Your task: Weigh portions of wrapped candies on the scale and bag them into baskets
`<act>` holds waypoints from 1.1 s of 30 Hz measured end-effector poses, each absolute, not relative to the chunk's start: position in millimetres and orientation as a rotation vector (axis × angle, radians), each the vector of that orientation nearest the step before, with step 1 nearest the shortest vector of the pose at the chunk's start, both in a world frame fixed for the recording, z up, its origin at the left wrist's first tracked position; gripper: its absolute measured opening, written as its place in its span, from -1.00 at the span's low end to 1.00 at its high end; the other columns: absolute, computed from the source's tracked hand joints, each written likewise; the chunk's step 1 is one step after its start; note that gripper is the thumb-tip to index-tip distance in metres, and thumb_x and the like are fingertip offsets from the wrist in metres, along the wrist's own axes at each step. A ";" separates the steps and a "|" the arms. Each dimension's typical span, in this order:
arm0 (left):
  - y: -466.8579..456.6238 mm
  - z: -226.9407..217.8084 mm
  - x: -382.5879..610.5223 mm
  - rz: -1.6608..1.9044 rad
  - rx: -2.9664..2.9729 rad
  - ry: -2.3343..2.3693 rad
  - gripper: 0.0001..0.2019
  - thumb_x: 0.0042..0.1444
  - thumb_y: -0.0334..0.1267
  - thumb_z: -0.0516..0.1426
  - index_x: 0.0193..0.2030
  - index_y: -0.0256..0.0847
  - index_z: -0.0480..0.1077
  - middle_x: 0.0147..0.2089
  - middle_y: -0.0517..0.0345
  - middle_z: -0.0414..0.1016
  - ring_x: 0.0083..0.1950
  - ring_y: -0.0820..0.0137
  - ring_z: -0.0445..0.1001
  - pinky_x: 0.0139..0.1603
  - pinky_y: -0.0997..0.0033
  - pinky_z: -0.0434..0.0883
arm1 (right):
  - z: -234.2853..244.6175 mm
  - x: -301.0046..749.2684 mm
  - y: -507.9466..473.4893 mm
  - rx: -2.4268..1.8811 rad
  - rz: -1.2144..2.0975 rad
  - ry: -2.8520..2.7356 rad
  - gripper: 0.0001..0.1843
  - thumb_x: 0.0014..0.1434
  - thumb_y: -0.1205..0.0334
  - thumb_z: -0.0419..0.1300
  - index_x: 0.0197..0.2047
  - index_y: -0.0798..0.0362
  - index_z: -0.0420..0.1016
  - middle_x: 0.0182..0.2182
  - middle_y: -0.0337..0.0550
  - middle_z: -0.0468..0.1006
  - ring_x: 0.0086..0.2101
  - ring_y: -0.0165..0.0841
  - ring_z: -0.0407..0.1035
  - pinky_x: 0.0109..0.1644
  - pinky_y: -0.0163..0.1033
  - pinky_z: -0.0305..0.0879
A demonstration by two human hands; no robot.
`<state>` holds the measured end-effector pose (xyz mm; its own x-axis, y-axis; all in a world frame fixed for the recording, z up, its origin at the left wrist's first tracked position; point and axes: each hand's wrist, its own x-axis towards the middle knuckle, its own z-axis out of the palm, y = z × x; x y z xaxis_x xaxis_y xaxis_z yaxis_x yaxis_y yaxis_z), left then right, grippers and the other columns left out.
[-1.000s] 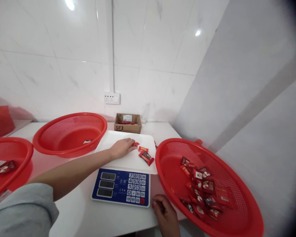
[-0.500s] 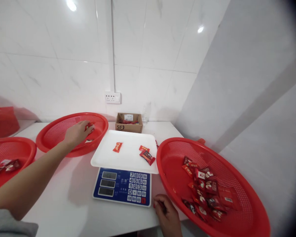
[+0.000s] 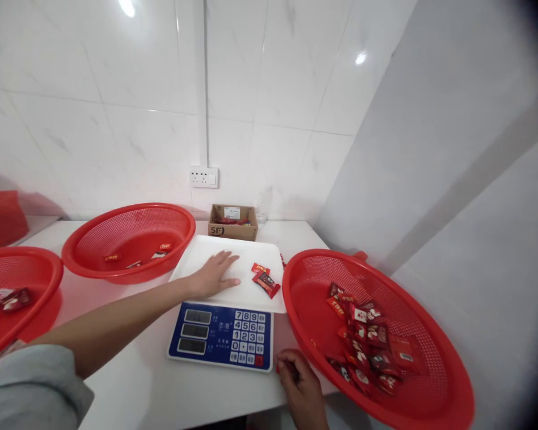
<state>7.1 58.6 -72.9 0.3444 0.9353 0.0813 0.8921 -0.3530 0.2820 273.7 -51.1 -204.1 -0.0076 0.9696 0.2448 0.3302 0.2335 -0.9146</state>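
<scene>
My left hand (image 3: 213,276) lies palm down over the left half of the white weighing tray (image 3: 192,251), fingers spread. The spot beneath it is hidden. To its right on the tray, a small orange-red wrapped candy (image 3: 260,268) touches a dark red one (image 3: 266,285). The tray belongs to a blue scale (image 3: 224,334) with number keys. My right hand (image 3: 301,382) rests closed near the scale's lower right corner. A bit of red shows at its curled fingers, but what it is stays unclear.
A large red basket (image 3: 305,263) of red wrapped candies stands at the right. Another red basket (image 3: 130,212) with a few candies is back left, and a third basket (image 3: 49,263) sits at the left edge. Behind the scale are a cardboard box (image 3: 233,232) and a clear bottle (image 3: 264,206).
My left hand has come from the back left basket to the tray, letting go of a candy there. It now covers where a lone orange-red candy lay. My right hand stays put.
</scene>
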 end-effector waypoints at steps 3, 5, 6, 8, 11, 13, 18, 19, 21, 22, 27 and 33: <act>72.2 -76.9 38.6 0.287 2.482 1.521 -0.28 0.14 0.19 -0.02 0.32 -0.20 0.02 0.38 -0.19 -0.02 0.39 0.05 -0.09 0.27 -0.05 0.06 | -206.4 273.6 -50.8 -1.260 0.818 -1.515 -0.74 0.12 0.03 0.13 -0.41 0.04 0.48 -0.48 -0.17 0.50 -0.44 -0.35 0.40 -0.33 -0.38 0.35; 79.5 -77.3 57.3 0.279 2.533 1.442 -0.25 0.10 0.25 -0.02 0.31 -0.17 0.04 0.37 -0.20 0.01 0.39 0.00 -0.09 0.26 -0.11 0.04 | -207.8 273.1 -50.4 -1.253 0.811 -1.505 -0.76 0.12 0.06 0.13 -0.40 0.04 0.48 -0.48 -0.16 0.50 -0.43 -0.35 0.40 -0.34 -0.38 0.35; 82.1 -77.4 65.4 0.282 2.560 1.409 -0.25 0.08 0.26 -0.01 0.30 -0.15 0.07 0.36 -0.20 0.04 0.38 -0.03 -0.08 0.25 -0.14 0.03 | -208.0 272.9 -50.2 -1.251 0.800 -1.499 -0.77 0.12 0.08 0.13 -0.41 0.04 0.48 -0.48 -0.16 0.50 -0.44 -0.35 0.40 -0.34 -0.38 0.35; 85.6 -77.9 78.3 0.303 2.612 1.356 -0.29 0.05 0.26 0.04 0.23 -0.13 0.18 0.32 -0.19 0.12 0.35 -0.06 -0.01 0.24 -0.16 0.04 | -207.5 272.6 -50.0 -1.247 0.782 -1.499 -0.80 0.11 0.11 0.13 -0.41 0.04 0.48 -0.48 -0.16 0.50 -0.44 -0.35 0.40 -0.34 -0.38 0.35; 88.0 -79.3 88.8 0.365 2.679 1.304 -0.47 0.07 0.16 0.10 0.06 -0.16 0.34 0.15 -0.13 0.30 0.21 0.04 0.24 0.19 0.00 0.15 | -204.7 272.1 -50.4 -1.237 0.787 -1.513 -0.81 0.11 0.14 0.13 -0.42 0.04 0.48 -0.50 -0.18 0.49 -0.46 -0.35 0.39 -0.36 -0.38 0.34; 89.2 -79.8 90.8 0.400 2.707 1.288 -0.56 0.09 0.09 0.12 -0.04 -0.20 0.38 0.01 -0.08 0.38 0.06 0.13 0.35 0.10 0.14 0.25 | -203.2 271.4 -51.0 -1.235 0.797 -1.508 -0.80 0.10 0.13 0.13 -0.43 0.04 0.48 -0.51 -0.18 0.48 -0.47 -0.36 0.38 -0.37 -0.38 0.34; 91.2 -78.6 88.0 0.418 2.716 1.297 -0.62 0.07 0.05 0.15 -0.12 -0.21 0.35 -0.11 -0.01 0.39 -0.07 0.17 0.40 -0.10 0.25 0.33 | -204.6 270.5 -52.2 -1.247 0.797 -1.464 -0.80 0.11 0.12 0.14 -0.42 0.03 0.47 -0.49 -0.19 0.49 -0.44 -0.36 0.39 -0.34 -0.38 0.34; 91.2 -78.1 87.3 0.414 2.706 1.303 -0.66 0.10 0.01 0.14 -0.11 -0.20 0.34 -0.11 0.01 0.39 -0.10 0.19 0.41 -0.14 0.29 0.34 | -205.4 271.0 -52.3 -1.251 0.801 -1.472 -0.80 0.11 0.11 0.14 -0.42 0.03 0.47 -0.49 -0.19 0.48 -0.44 -0.36 0.38 -0.34 -0.38 0.34; 90.8 -77.2 86.0 0.408 2.677 1.318 -0.76 0.15 -0.12 0.10 -0.10 -0.18 0.30 -0.12 0.05 0.40 -0.17 0.26 0.45 -0.22 0.35 0.34 | -207.4 272.3 -52.1 -1.262 0.816 -1.495 -0.80 0.11 0.11 0.14 -0.42 0.03 0.47 -0.49 -0.20 0.47 -0.45 -0.36 0.38 -0.34 -0.38 0.34; 90.4 -76.6 84.9 0.410 2.661 1.327 -0.80 0.16 -0.18 0.08 -0.10 -0.17 0.29 -0.12 0.07 0.41 -0.19 0.28 0.46 -0.24 0.37 0.34 | -208.4 273.1 -52.0 -1.267 0.821 -1.499 -0.80 0.11 0.11 0.14 -0.41 0.04 0.47 -0.48 -0.20 0.47 -0.45 -0.36 0.38 -0.33 -0.38 0.34; 87.1 -68.8 63.4 0.531 2.552 1.441 -0.86 0.15 -0.27 0.07 -0.14 -0.16 0.27 -0.11 0.11 0.44 -0.19 0.33 0.48 -0.22 0.41 0.36 | -208.7 275.5 -51.9 -1.263 0.820 -1.510 -0.82 0.12 0.13 0.13 -0.39 0.03 0.47 -0.48 -0.18 0.48 -0.43 -0.35 0.39 -0.32 -0.36 0.35; 80.7 -41.6 -18.1 0.868 2.250 1.881 -0.81 0.20 -0.21 0.02 -0.08 -0.19 0.23 -0.13 0.07 0.46 -0.16 0.34 0.48 -0.19 0.41 0.39 | -197.7 274.5 -53.9 -1.247 0.826 -1.545 -0.84 0.11 0.15 0.13 -0.41 0.03 0.47 -0.50 -0.18 0.48 -0.45 -0.35 0.40 -0.35 -0.36 0.35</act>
<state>-18.1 80.7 -41.6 0.0839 0.9270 0.3655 0.8798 -0.2411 0.4096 274.5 -53.9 -197.7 -0.0270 0.9663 0.2560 0.3236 0.2508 -0.9124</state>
